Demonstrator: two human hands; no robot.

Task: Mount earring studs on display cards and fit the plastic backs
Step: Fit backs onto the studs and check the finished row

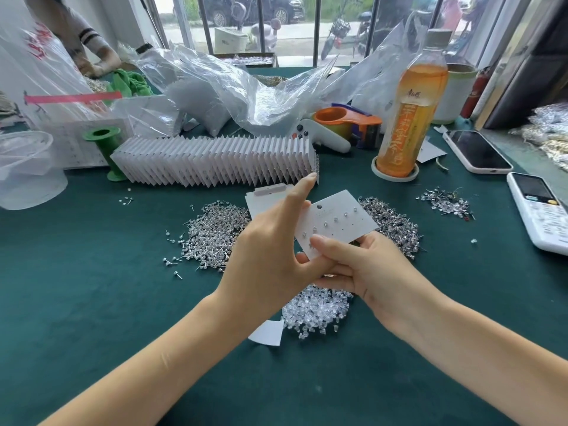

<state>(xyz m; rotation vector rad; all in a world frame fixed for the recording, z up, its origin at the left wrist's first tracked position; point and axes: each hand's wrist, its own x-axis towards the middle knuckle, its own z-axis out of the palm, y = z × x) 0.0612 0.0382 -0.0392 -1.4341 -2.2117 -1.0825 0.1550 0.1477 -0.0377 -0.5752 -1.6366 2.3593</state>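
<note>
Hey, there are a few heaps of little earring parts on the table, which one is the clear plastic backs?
The heap nearest the person, just below the hands. Its pieces are clear, stubby and pinless; the other piles farther back are metal studs with pins.

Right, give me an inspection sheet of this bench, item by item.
Surface: dark green table.
Job's things: display card, partly studded, held in both hands; stud pile beyond; clear plastic backs under the hands; row of finished cards behind.
Clutter: tea bottle, tape dispenser, plastic bags, two phones, green spool.
Hands: left hand and right hand both grip the card.
Cables: nothing seen.
Surroundings: window onto a street; another person's arm far left.
</note>
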